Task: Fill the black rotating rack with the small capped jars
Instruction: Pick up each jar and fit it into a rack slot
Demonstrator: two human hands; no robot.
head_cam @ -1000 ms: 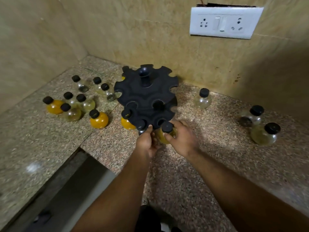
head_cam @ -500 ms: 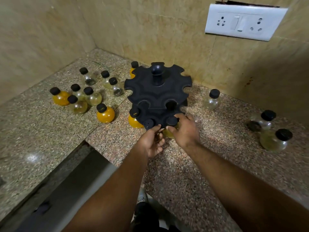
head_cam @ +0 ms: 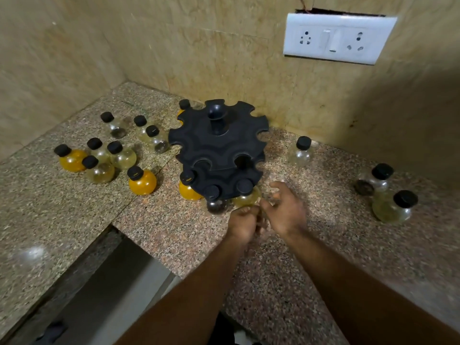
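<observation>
The black rotating rack (head_cam: pixel 219 145) stood on the granite counter (head_cam: pixel 323 245) near the wall corner. Its lower tier held three capped jars at the front: an orange jar (head_cam: pixel 189 189), a dark-bottomed jar (head_cam: pixel 215 204) and a pale yellow jar (head_cam: pixel 246 196). The right hand (head_cam: pixel 286 210) hovered just beside the pale yellow jar, fingers loose, gripping nothing. The left hand (head_cam: pixel 242 224) was curled just below it — whether it touched the glass could not be told. Loose jars (head_cam: pixel 142 183) stood clustered to the left, a clear jar (head_cam: pixel 300 151) to the right.

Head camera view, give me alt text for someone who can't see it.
A person's left hand and right hand hover before a black rotating rack whose lower tier holds three capped jars at the front. More jars stand loose on the granite counter either side.
</observation>
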